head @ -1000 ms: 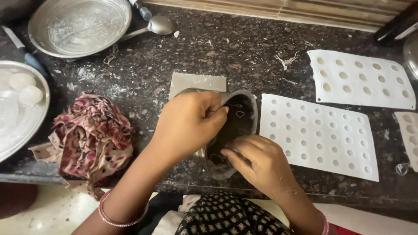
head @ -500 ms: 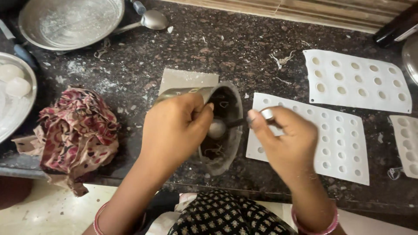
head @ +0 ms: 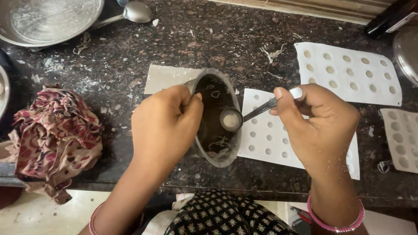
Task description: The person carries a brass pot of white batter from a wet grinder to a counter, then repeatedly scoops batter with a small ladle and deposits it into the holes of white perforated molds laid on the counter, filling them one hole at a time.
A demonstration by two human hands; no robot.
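Down on the dark speckled table (head: 130, 56), a white perforated mould sheet (head: 270, 139) lies just right of a tilted clear jug (head: 216, 117). Her left hand (head: 163, 126) has its fingers wrapped tight around the jug's rim. Her right hand (head: 320, 122) pinches a small metal spoon (head: 237, 118), whose bowl sits inside the jug.

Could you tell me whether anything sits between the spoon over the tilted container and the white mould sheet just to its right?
Nothing visible does. The right hand holds the spoon, its bowl over the mouth of the container that the left hand grips. The white mould sheet lies directly beside the container's rim, under the spoon handle, with no object between.
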